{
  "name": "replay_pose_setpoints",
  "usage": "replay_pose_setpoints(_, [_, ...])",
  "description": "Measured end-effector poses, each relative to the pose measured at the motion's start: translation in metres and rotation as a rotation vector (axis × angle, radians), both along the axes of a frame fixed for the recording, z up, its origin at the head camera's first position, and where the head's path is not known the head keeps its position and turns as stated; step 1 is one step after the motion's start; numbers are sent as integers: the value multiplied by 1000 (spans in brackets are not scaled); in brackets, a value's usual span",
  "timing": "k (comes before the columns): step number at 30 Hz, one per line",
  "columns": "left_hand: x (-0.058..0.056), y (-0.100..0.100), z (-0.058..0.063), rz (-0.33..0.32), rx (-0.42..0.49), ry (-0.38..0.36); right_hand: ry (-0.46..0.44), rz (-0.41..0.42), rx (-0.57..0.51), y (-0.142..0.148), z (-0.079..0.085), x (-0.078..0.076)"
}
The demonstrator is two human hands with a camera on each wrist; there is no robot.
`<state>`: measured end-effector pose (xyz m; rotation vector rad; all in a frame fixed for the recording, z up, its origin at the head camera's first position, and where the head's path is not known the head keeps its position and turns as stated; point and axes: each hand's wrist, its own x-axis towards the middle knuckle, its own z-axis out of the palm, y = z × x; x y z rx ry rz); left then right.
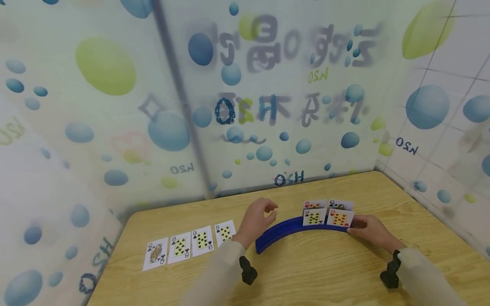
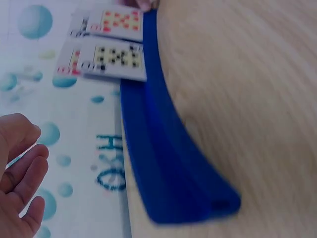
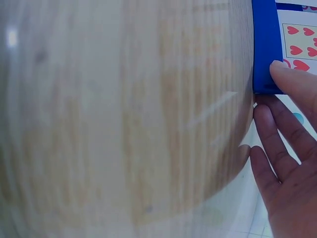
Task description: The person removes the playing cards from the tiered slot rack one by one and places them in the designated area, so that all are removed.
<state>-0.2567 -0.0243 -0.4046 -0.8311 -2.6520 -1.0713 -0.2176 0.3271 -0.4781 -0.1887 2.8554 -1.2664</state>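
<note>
rack (image 1: 279, 230), blue, curved, right of four loose cards (image 1: 202, 241), likely light, stiff and slick, best gripped by an end: right hand (image 1: 372, 231) pinches its right end, left hand (image 1: 256, 219) empty, loosely bent.

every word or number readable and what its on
"Q": leftmost flat card, rear right upright card
"8": second flat card, fourth flat card, rear left upright card
"9": third flat card, front left upright card, front right upright card
"H2O", reversed: patterned sheet
Grey writing: too blurred to read
</note>
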Motion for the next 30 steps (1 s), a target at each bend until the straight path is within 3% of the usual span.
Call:
replay_pose_setpoints(7, [8,37,-9,-24,16,-63,-10,-1,-12,0,0,1])
replay_pose_setpoints(14, [10,60,-11,20,49,-143,11,14,-11,-1,2,2])
replay_pose_setpoints(30, [4,81,-17,88,74,-92,1,-2,-2,-3,6,3])
